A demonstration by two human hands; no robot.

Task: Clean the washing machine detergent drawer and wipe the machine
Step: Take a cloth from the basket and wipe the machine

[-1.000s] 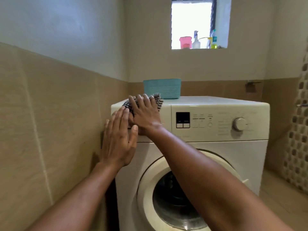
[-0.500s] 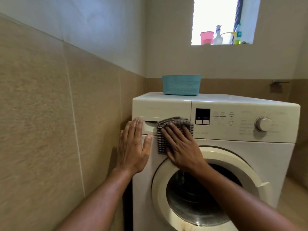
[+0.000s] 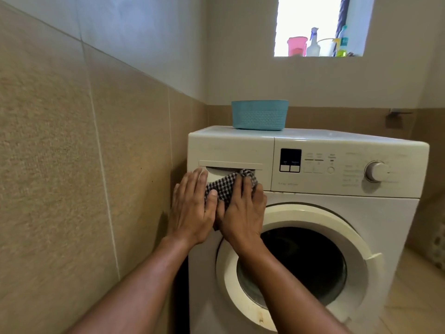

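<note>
Well, early days I'd say: right hand [image 3: 240, 213] grips black-and-white checked cloth [image 3: 224, 186] on closed white plastic detergent drawer [image 3: 228, 150], left hand [image 3: 190, 210] flat alongside.

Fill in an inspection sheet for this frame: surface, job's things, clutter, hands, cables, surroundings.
Surface: white front-loading washing machine, control panel across its top front.
Job's things: white detergent drawer at top left, apparently pushed in; black-and-white checked cloth against its handle recess.
Clutter: teal plastic basket on the machine's top.
Hands: left hand flat on the machine's left front edge; right hand presses the cloth, fingers bent.
Cables: nothing seen.
Surroundings: beige wall tiles; pink cup and spray bottle on the window sill.
</note>
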